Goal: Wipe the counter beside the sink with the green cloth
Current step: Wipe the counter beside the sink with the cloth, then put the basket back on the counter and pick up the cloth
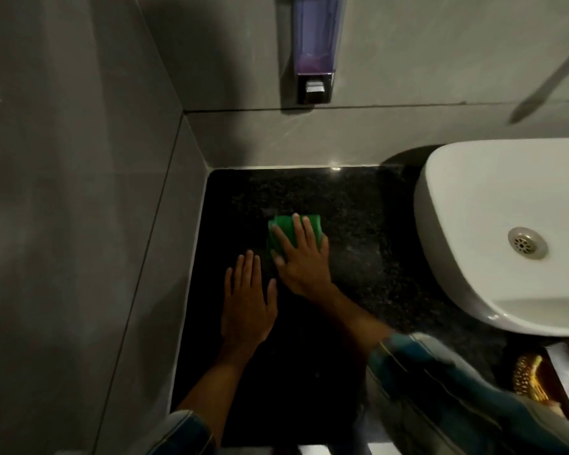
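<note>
A folded green cloth point(280, 223) lies on the dark speckled counter point(358, 218), left of the white sink point(493, 224). My right hand point(301, 257) presses flat on the cloth with fingers spread, covering most of it. My left hand point(247, 303) rests flat on the bare counter just left of and nearer than the right hand, fingers together and holding nothing. Both forearms reach in from the bottom of the view, in rolled blue sleeves.
Grey tiled walls close the counter at the left and back. A purple soap dispenser point(314, 50) hangs on the back wall above the counter. The sink's drain point(527, 243) shows at right. Something golden point(529, 376) sits below the sink's front edge.
</note>
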`<action>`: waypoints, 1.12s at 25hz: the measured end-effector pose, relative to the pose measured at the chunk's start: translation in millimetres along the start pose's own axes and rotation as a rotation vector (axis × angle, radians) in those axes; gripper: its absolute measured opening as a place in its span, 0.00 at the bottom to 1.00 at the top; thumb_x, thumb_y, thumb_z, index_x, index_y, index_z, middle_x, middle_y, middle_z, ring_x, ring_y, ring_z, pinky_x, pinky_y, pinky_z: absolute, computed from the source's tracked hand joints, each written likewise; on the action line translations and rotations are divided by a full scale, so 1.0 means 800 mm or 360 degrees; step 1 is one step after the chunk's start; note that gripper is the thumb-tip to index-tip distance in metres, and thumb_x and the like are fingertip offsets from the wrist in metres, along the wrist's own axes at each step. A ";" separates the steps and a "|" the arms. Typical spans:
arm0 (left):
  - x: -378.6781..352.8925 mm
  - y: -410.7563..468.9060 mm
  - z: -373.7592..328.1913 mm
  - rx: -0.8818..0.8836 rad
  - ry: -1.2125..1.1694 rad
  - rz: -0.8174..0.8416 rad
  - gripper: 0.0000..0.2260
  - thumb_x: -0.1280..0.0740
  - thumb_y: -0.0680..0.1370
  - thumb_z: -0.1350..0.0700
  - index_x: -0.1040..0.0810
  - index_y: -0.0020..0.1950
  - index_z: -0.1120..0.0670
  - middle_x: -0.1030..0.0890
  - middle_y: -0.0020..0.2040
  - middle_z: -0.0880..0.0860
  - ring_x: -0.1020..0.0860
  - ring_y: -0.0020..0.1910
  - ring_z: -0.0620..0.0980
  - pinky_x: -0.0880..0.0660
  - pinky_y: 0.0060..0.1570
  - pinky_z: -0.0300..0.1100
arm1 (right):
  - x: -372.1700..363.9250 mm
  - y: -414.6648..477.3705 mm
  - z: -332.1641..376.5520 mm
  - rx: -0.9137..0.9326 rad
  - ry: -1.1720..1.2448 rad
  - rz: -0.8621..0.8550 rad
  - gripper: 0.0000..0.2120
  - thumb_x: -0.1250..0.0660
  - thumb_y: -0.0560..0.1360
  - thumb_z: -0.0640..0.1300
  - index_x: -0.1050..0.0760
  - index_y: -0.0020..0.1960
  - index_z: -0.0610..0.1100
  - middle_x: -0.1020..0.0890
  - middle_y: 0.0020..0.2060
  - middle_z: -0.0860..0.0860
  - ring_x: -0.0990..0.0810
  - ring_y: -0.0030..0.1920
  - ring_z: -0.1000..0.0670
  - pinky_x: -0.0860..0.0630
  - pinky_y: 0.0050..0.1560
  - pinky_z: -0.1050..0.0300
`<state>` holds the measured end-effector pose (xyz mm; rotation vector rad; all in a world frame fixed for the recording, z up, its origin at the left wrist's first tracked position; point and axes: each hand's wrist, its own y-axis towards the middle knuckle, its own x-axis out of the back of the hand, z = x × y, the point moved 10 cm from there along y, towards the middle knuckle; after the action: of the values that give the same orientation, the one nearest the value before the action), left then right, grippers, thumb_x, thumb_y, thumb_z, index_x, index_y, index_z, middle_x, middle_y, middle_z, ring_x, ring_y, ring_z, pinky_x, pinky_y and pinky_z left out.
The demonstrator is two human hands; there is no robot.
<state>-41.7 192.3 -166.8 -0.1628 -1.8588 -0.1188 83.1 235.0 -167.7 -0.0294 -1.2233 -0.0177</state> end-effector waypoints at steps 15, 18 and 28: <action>0.031 -0.209 -0.247 -0.0358 -0.0558 0.0157 0.19 0.49 0.80 0.43 0.26 0.64 0.46 0.20 0.60 0.47 0.25 0.61 0.46 0.28 0.61 0.42 | 0.245 -0.261 -0.159 -0.0117 0.0758 -0.0309 0.16 0.38 0.75 0.40 0.27 0.62 0.47 0.19 0.50 0.47 0.20 0.51 0.48 0.23 0.54 0.52; 0.014 -0.227 -0.353 -0.0359 -0.0751 0.0360 0.14 0.43 0.79 0.43 0.26 0.62 0.44 0.20 0.57 0.45 0.23 0.56 0.43 0.30 0.53 0.35 | 0.329 -0.356 -0.305 -0.0512 0.0429 -0.0497 0.07 0.36 0.74 0.43 0.24 0.51 0.48 0.18 0.47 0.47 0.19 0.48 0.44 0.22 0.48 0.51; -0.054 -0.262 -0.445 0.0088 -0.1002 0.0771 0.17 0.34 0.75 0.53 0.27 0.64 0.47 0.20 0.49 0.48 0.22 0.48 0.46 0.24 0.50 0.39 | 0.276 -0.508 -0.529 -0.1317 0.0883 0.0239 0.06 0.33 0.76 0.46 0.21 0.47 0.43 0.16 0.40 0.44 0.17 0.38 0.46 0.18 0.44 0.46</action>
<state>270.1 -75.0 -105.1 -0.6657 -2.3810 0.3582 544.3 -184.0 -98.5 -0.7873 -0.5886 -0.3764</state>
